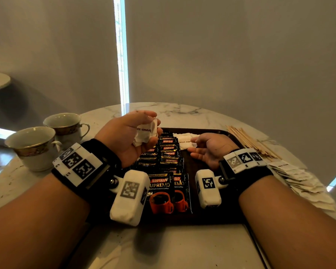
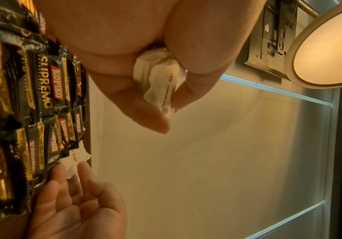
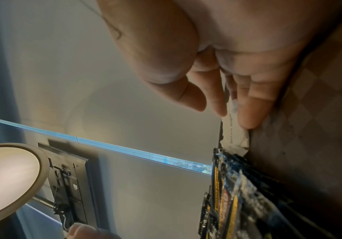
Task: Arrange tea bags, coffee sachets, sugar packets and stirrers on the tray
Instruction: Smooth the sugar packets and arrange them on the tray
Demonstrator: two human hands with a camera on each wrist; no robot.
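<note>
My left hand [image 1: 155,126] hovers over the far left of the dark tray [image 1: 211,216] and grips a crumpled bunch of white brown sugar packets [image 1: 144,133], which also shows in the left wrist view [image 2: 162,80]. Black Kopiko coffee sachets [image 1: 169,158] lie in overlapping rows down the tray's middle. My right hand [image 1: 192,147] rests palm up on the tray, fingers relaxed. Its fingertips [image 3: 248,116] touch a brown sugar packet [image 1: 184,141] lying at the far end next to the coffee sachets [image 3: 233,194].
Wooden stirrers [image 1: 248,140] lie in a loose pile on the marble table right of the tray. Nearer on that side is a fanned row of white paper sachets [image 1: 303,179]. Two patterned teacups [image 1: 33,146] [image 1: 66,125] stand at the left.
</note>
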